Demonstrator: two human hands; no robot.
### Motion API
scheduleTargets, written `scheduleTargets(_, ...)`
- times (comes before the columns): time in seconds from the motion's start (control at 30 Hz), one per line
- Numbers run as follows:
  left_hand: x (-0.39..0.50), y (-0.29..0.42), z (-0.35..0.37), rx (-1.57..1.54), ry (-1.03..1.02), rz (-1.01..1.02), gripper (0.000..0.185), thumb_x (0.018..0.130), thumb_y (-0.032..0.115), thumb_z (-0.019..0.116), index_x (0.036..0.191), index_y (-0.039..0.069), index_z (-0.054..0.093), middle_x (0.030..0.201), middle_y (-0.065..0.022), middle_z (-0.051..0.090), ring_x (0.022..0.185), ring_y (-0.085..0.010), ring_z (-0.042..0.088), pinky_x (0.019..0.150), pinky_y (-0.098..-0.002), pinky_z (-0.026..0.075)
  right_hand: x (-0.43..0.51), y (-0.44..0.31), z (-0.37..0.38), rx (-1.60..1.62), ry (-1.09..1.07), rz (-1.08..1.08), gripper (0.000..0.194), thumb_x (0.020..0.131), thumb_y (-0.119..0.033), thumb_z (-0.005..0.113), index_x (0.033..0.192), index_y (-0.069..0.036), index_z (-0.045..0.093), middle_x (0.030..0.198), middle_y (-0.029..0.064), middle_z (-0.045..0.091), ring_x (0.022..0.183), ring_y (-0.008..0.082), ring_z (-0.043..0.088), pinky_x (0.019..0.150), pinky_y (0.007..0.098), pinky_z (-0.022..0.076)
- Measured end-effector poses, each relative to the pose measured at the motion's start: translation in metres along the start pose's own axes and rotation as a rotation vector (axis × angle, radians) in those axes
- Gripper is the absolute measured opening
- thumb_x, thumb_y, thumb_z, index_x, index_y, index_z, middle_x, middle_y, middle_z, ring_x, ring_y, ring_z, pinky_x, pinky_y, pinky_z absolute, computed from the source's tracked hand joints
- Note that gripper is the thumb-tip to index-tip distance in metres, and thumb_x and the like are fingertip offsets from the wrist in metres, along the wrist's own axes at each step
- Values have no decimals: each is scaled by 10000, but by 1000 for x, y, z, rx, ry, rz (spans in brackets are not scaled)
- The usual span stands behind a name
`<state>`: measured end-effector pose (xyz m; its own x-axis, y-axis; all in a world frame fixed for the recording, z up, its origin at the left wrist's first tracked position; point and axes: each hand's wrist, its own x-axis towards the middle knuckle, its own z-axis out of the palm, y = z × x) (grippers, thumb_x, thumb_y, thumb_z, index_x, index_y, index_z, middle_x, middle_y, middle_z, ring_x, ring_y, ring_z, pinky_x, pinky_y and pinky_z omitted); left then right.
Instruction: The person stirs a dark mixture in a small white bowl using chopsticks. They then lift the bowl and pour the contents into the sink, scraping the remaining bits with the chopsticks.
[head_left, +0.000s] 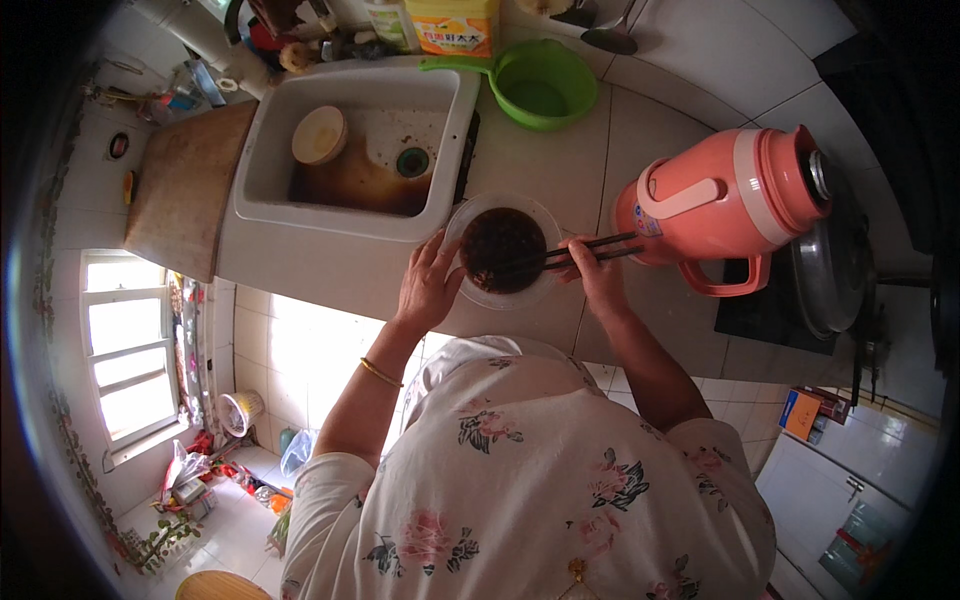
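Dark brown liquid with small pieces in it fills the middle of a pale bowl (551, 217) on the tiled counter. My left hand (429, 283) rests against the bowl's left rim, fingers spread. In my right hand (592, 271) is a pair of dark chopsticks (619, 240), their tips down in the liquid. A pink vacuum flask (709, 199) with a handle stands to the right of that hand. Behind the bowl sits a green plastic ladle-like basin (546, 86).
A white sink (345, 223) at the back left holds a small bowl (319, 135) and brownish water. Left of it lies a wooden board (187, 187). Bottles line the wall behind. A lidded metal pan (829, 270) is on the hob at the right.
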<state>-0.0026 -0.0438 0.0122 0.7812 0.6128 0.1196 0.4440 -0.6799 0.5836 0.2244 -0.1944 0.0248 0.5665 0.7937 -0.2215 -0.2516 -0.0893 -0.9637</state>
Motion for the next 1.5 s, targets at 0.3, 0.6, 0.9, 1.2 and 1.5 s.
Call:
scheduleTargets(0.3, 0, 2, 0, 5, 3, -10, 467, 860, 188, 596, 1298, 84, 475, 1348, -227, 423, 1197, -414, 420, 999, -460, 370, -3, -29, -6, -268, 88, -308, 128, 908, -125, 570, 904, -2, 605, 752, 73, 627, 634, 137, 634, 547, 243, 523)
scheduleTargets(0.6, -1, 1, 1, -14, -3, -14, 470, 863, 166, 584, 1309, 85, 464, 1340, -237, 425, 1200, -419, 416, 1004, -462, 366, 15, 2, 22, -311, 48, -434, 138, 928, -132, 559, 926, -15, 632, 811, 73, 657, 736, 133, 661, 595, 246, 528)
scheduleTargets(0.9, -4, -8, 6, -180, 48, -9, 393, 880, 76, 503, 1273, 76, 506, 1311, -194, 467, 1185, -376, 441, 1006, -435, 358, 6, 6, 26, -225, -17, -245, 189, 945, -196, 527, 963, -36, 626, 819, 43, 650, 740, 97, 650, 482, 192, 467)
scheduleTargets(1.2, -3, -10, 6, -140, 69, 18, 368, 865, 77, 528, 1233, 75, 537, 1300, -186, 476, 1164, -383, 454, 994, -437, 370, 3, 11, 18, -25, 10, -105, 169, 936, -177, 532, 956, -27, 609, 815, 54, 649, 732, 100, 650, 504, 200, 490)
scheduleTargets(1.5, 4, -4, -5, -86, 76, 42, 217, 800, 86, 630, 1016, 90, 648, 1317, -169, 471, 1174, -379, 453, 978, -437, 393, 5, 10, 11, 77, -35, -107, 167, 931, -175, 539, 948, -25, 608, 823, 54, 650, 740, 115, 651, 534, 206, 518)
